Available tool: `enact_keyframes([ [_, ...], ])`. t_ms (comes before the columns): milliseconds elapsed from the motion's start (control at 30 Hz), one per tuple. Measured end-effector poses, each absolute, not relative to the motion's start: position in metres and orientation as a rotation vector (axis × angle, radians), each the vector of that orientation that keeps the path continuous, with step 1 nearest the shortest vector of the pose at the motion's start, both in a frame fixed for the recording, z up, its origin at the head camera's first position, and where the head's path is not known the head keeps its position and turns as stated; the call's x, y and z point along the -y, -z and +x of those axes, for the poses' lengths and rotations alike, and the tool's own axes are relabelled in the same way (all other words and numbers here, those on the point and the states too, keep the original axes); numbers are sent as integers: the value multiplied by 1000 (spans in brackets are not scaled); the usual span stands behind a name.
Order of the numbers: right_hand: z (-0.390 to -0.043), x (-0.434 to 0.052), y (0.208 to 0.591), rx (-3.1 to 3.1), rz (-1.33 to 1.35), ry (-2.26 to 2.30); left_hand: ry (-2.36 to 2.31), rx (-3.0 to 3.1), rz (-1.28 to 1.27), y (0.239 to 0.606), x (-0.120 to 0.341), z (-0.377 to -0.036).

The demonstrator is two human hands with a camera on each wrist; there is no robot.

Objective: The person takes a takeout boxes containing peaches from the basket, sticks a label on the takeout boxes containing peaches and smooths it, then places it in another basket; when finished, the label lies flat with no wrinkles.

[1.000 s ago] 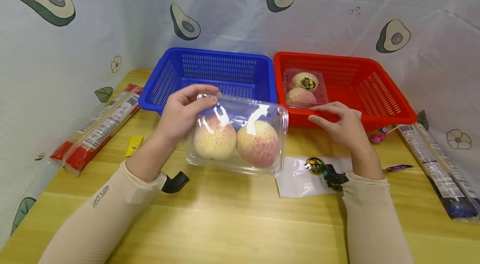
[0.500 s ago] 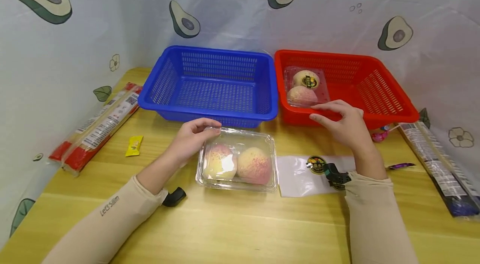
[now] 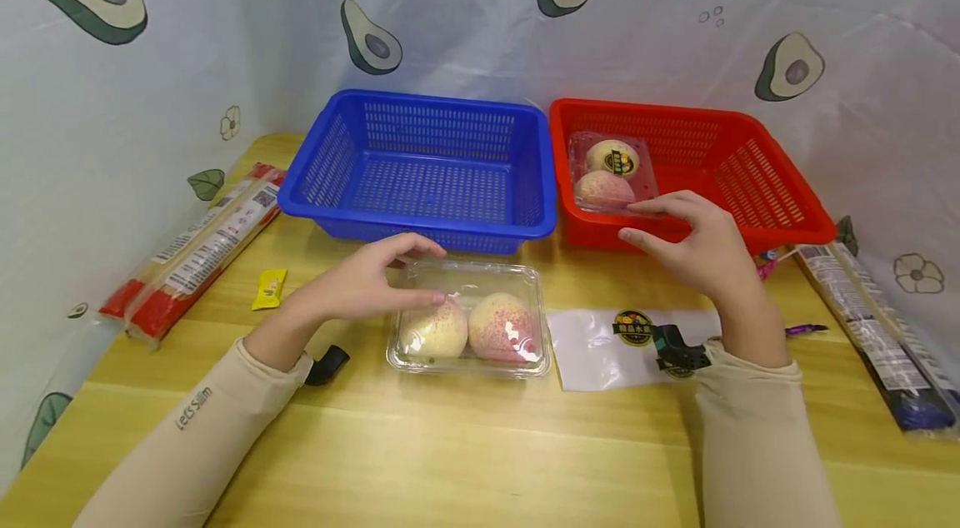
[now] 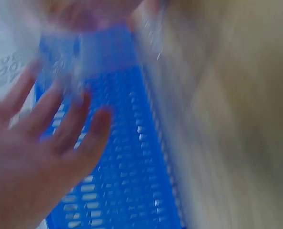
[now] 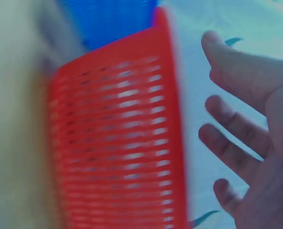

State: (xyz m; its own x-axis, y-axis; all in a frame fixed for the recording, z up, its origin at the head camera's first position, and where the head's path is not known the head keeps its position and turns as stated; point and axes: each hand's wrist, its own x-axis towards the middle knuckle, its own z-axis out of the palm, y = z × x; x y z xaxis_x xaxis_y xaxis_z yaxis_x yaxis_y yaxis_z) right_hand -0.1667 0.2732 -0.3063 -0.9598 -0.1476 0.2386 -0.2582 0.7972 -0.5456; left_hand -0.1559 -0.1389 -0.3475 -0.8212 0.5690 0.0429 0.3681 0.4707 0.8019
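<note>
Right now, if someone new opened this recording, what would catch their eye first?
Two bright perforated plastic baskets at the back of the wooden table: the blue basket, holding nothing visible, and the red basket with a clear box of two peaches. In front, a clear plastic clamshell of two pink-and-cream peaches sits on the table, the left hand at its near-left edge, the right hand open above the red basket's front rim.

A clear plastic box (image 3: 468,320) holds two peaches (image 3: 471,329), pale cream speckled with pink-red. The blue basket (image 3: 423,166) and red basket (image 3: 693,166) are both perforated with rows of small slots. The desk (image 3: 465,445) is yellow wood with a straight grain. The backdrop cloth (image 3: 465,20) is pale grey-white, printed with green halved avocados. Both sleeves (image 3: 202,436) are beige.
</note>
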Motion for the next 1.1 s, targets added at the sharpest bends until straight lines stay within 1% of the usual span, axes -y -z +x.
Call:
enact_keyframes([
  [67,-159,-273,298,2821,344,-911,-1160,-2447,907,346,142,-156],
  [167,-153,-277,291,2948,471,-920,-1047,-2401,995,346,143,-155],
  [300,-158,-287,301,3178,675,-1003,-1024,-2382,1031,348,142,-155],
  [367,-164,-292,311,3261,713,-1065,-1040,-2369,1030,348,142,-155],
  [500,-174,-300,328,3381,725,-1186,-1059,-2349,1014,350,143,-156],
  [633,-178,-300,337,3448,715,-1254,-1077,-2342,999,353,146,-156],
  [1100,-177,-299,339,3532,602,-1042,-1087,-2344,1015,357,144,-156],
])
